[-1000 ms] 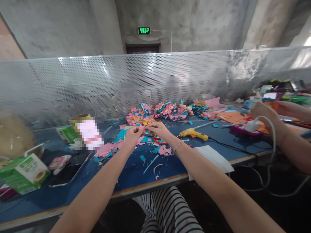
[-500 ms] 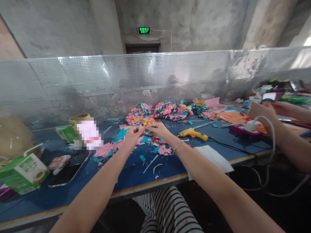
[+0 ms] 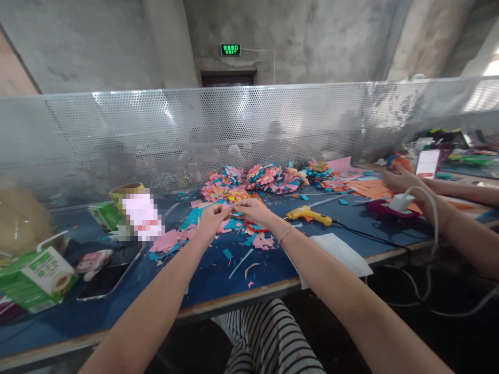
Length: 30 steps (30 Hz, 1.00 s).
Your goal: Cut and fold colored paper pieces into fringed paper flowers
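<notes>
My left hand [image 3: 212, 219] and my right hand [image 3: 254, 210] meet fingertip to fingertip above the blue table [image 3: 273, 270]. Both are pinched around something small; a bit of pink shows at the left fingertips, but what either hand grips is too small to name. Just behind them lie bunches of pink, blue and yellow paper flowers [image 3: 265, 176]. Pink and blue paper scraps [image 3: 173, 240] spread around and beneath the hands. A pair of red-handled scissors [image 3: 255, 226] is partly hidden by my right hand. To the right rests a yellow glue gun [image 3: 310, 214].
On the left are a green carton [image 3: 39, 280], a dark phone [image 3: 107, 280] and a tape roll [image 3: 132, 188]. White paper [image 3: 341, 254] overhangs the front edge. At right, another person's hands [image 3: 409, 189] are near a purple power strip [image 3: 392, 208] and white cable. A perforated screen [image 3: 234, 119] stands behind.
My right hand's fingers have shifted slightly, while my left hand has barely moved. The other person's hands at right have moved left, uncovering more of a lit phone.
</notes>
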{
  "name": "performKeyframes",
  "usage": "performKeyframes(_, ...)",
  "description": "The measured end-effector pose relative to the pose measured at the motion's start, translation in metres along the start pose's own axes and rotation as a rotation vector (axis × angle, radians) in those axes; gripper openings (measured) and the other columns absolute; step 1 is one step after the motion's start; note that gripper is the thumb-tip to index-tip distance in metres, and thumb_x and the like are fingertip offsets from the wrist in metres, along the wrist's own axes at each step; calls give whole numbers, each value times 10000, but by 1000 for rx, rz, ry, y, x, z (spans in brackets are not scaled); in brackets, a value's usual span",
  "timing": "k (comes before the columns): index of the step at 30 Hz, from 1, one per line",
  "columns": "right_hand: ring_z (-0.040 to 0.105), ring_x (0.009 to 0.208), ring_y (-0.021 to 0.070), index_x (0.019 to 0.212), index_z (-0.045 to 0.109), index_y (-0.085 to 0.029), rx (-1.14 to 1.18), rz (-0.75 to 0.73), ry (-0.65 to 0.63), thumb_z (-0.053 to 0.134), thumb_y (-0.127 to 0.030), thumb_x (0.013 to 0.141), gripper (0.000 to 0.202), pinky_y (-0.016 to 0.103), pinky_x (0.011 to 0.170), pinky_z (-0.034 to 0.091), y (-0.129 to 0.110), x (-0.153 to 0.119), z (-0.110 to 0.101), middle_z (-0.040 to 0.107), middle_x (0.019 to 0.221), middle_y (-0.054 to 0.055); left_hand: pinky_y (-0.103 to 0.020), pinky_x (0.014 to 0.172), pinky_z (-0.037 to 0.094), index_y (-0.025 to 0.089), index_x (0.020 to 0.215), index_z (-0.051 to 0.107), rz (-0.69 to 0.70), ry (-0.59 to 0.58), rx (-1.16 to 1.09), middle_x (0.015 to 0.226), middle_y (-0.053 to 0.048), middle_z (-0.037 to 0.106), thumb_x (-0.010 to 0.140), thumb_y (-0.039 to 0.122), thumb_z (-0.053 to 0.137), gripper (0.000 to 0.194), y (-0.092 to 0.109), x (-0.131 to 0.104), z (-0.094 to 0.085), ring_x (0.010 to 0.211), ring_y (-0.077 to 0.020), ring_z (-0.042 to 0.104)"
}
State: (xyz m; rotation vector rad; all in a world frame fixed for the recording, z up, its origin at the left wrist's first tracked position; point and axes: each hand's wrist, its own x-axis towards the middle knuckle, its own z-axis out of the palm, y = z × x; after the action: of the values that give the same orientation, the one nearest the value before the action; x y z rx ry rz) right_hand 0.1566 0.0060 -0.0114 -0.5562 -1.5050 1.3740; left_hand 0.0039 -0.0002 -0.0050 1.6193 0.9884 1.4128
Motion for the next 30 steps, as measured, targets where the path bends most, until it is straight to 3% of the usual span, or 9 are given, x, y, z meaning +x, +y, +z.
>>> performKeyframes(3,566,699,106,724,646,-139,-33,19,-12,680,-337,595,239,294,757,457,1,0,-2,612,706,18,-209,534,412,140,579,585,0,-53,56,529,17,544,567,382,671,257,-3,1,-1,534,-108,521)
performKeyframes(16,548,673,92,762,639,-161,-125,47,2,602,-210,617,157,214,625,439,-7,-4,-2,602,711,7,-220,551,419,150,564,549,20,-60,76,531,28,535,567,383,659,258,-2,2,-4,542,-110,518)
performKeyframes(22,536,667,98,783,600,-164,-337,-82,183,516,-222,680,144,213,584,441,-16,-2,-11,593,764,12,-228,572,433,151,580,524,13,-22,38,520,42,506,588,354,637,233,-4,5,-3,546,-105,515)
performKeyframes(26,537,678,119,779,598,-139,-733,-146,406,429,-161,711,184,247,643,438,-23,-3,-26,591,740,38,-236,580,444,155,526,490,-9,-2,35,491,49,484,575,331,635,233,-3,6,-3,522,-99,507)
performKeyframes(30,539,851,160,799,628,-115,-1223,-182,445,430,-103,698,223,257,780,404,-34,-9,-48,620,869,87,-221,552,420,151,559,540,-26,12,60,518,28,537,578,321,626,191,-4,8,-5,524,-101,513)
